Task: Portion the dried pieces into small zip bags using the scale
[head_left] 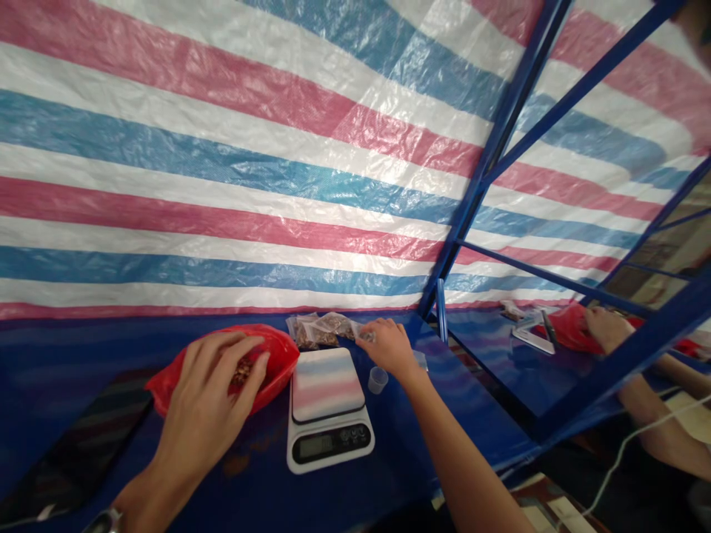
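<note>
My left hand (214, 389) reaches over a red plastic bag (286, 346) with its fingers curved and thumb apart. Between thumb and fingers, small brown pieces (242, 371) show inside the bag; what they are I cannot make out. At the far side of the table, my right hand (389, 346) pinches the edge of a small clear plastic bag (365, 334). Several more small clear bags with brown contents (316, 330) lie just left of it. A white kitchen scale (329, 411) sits between my hands, its plate bare and its digits too blurred to read.
A small clear plastic cup (378, 380) stands right of the scale. A dark flat panel (83, 437) lies at the left. Blue metal bars (472, 200) rise at the right; beyond them a co-worker's hand (608, 327) is at another red bag (575, 329). Striped sheeting (222, 163) hangs behind.
</note>
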Demonstrator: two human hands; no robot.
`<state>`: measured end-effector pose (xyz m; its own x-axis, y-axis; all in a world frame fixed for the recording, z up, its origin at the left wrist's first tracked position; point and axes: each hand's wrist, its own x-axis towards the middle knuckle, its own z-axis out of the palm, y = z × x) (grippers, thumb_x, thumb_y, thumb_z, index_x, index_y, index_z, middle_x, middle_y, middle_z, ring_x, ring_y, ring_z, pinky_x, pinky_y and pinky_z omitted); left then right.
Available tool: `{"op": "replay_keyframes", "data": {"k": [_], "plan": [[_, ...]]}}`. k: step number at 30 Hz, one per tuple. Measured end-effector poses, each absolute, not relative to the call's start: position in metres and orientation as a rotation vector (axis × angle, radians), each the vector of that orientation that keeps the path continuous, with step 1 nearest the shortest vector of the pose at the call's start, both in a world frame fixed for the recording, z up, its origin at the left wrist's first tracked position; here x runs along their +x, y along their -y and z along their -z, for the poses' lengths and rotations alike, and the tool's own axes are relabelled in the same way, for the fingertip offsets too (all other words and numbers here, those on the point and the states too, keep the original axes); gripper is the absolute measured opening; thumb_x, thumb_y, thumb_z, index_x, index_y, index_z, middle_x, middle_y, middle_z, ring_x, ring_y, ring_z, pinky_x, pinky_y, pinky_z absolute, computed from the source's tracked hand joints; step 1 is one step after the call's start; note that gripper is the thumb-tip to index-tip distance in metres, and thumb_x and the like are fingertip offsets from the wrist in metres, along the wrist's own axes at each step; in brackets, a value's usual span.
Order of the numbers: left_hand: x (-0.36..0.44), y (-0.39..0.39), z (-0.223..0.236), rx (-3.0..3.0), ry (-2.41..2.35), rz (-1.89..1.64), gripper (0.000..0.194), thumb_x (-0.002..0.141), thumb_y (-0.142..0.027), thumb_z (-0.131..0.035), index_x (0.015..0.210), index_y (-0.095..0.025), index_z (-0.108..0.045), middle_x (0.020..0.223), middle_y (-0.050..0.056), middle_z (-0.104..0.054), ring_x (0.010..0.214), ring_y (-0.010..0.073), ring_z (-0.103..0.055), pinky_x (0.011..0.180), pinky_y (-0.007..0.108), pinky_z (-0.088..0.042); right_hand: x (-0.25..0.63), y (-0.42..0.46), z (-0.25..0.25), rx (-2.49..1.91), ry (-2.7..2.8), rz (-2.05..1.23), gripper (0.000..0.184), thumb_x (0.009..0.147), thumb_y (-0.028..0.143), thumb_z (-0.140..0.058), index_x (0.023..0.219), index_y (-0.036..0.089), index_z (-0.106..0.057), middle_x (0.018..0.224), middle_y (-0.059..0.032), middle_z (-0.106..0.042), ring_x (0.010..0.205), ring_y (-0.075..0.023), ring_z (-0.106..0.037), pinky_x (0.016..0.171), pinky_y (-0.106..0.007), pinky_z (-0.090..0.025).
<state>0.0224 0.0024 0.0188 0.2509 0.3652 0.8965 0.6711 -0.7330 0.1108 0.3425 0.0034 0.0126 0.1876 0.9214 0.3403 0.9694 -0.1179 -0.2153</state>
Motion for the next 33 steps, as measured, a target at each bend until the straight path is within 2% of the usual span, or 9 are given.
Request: {"op": "replay_keyframes", "data": {"k": [3,7,10,13,16,20,25,28,33], "plan": [[0.030,0.003,-0.018,-2.299,0.935,1.464,0.020,0.099,-0.025,-0.059,0.118,-0.020,-0.063,0.111,0.010,-0.065,0.105,0.0270,-0.063,0.096,0.041,-0.051,0.338,-0.008,-0.009,-2.140,1.694,0.182,0.019,0.096,0.028,-0.060,0.094,0.022,-0.078,0.104,-0.0079,-0.077,0.103,-0.0243,-0.068,0.091,-0.032,-0.043],[0.041,0.011,-0.017,-2.365,0.960,1.463,0.020,0.101,-0.027,-0.058,0.119,-0.021,-0.063,0.112,0.007,-0.066,0.104,0.0227,-0.066,0.095,0.034,-0.052,0.344,-0.001,-0.011,-2.182,1.554,0.216,0.031,0.103,0.029,-0.045,0.111,0.022,-0.074,0.115,-0.0090,-0.075,0.099,-0.0218,-0.070,0.084,-0.030,-0.045],[0.047,0.014,-0.014,-2.375,0.956,1.466,0.020,0.101,-0.026,-0.058,0.119,-0.022,-0.064,0.114,0.006,-0.067,0.106,0.0218,-0.067,0.097,0.033,-0.052,0.343,-0.003,-0.014,-2.140,1.601,0.208,0.027,0.101,0.035,-0.055,0.117,0.025,-0.073,0.120,-0.0071,-0.075,0.107,-0.0228,-0.069,0.089,-0.029,-0.046],[0.050,0.014,-0.010,-2.378,0.937,1.483,0.020,0.100,-0.026,-0.058,0.119,-0.022,-0.064,0.113,0.007,-0.068,0.106,0.0218,-0.068,0.097,0.032,-0.051,0.336,-0.014,-0.014,-2.107,1.662,0.172,0.017,0.090,0.032,-0.071,0.103,0.023,-0.078,0.108,-0.0085,-0.078,0.105,-0.0263,-0.070,0.091,-0.031,-0.045],[0.052,0.015,-0.009,-2.435,0.953,1.543,0.019,0.100,-0.027,-0.059,0.116,-0.023,-0.067,0.111,0.006,-0.070,0.105,0.0217,-0.069,0.096,0.032,-0.051,0.331,-0.017,-0.016,-2.096,1.607,0.174,0.018,0.095,0.024,-0.061,0.092,0.021,-0.078,0.099,-0.0101,-0.079,0.096,-0.0253,-0.072,0.089,-0.033,-0.046],[0.064,0.022,-0.017,-2.700,1.195,1.783,0.017,0.099,-0.036,-0.058,0.101,-0.024,-0.070,0.098,0.004,-0.071,0.091,0.0199,-0.069,0.083,0.030,-0.053,0.324,0.011,-0.029,-1.858,1.355,0.147,0.023,0.100,0.030,-0.053,0.102,0.020,-0.074,0.099,-0.0081,-0.077,0.086,-0.0220,-0.070,0.080,-0.031,-0.049],[0.087,0.033,-0.029,-3.266,1.545,2.220,0.041,0.093,-0.059,-0.057,0.094,-0.020,-0.069,0.079,0.003,-0.068,0.063,0.0155,-0.059,0.057,0.026,-0.046,0.289,0.067,-0.046,-1.254,1.447,-0.156,0.019,0.096,0.036,-0.064,0.088,0.021,-0.072,0.087,-0.0040,-0.073,0.080,-0.0192,-0.065,0.076,-0.030,-0.051],[0.092,0.036,-0.032,-3.348,1.563,2.473,0.045,0.091,-0.063,-0.059,0.087,-0.019,-0.067,0.073,0.001,-0.063,0.061,0.0132,-0.054,0.056,0.025,-0.042,0.263,0.083,-0.046,-1.130,1.579,-0.267,0.014,0.096,0.030,-0.067,0.085,0.023,-0.070,0.084,-0.0022,-0.070,0.079,-0.0179,-0.065,0.076,-0.030,-0.051],[0.081,0.035,-0.031,-3.198,1.750,2.615,0.042,0.086,-0.058,-0.070,0.078,-0.018,-0.063,0.064,-0.003,-0.054,0.062,0.0123,-0.050,0.060,0.024,-0.040,0.241,0.086,-0.046,-1.019,1.750,-0.380,0.011,0.098,0.023,-0.063,0.091,0.024,-0.071,0.098,-0.0037,-0.072,0.093,-0.0190,-0.068,0.086,-0.031,-0.052]]}}
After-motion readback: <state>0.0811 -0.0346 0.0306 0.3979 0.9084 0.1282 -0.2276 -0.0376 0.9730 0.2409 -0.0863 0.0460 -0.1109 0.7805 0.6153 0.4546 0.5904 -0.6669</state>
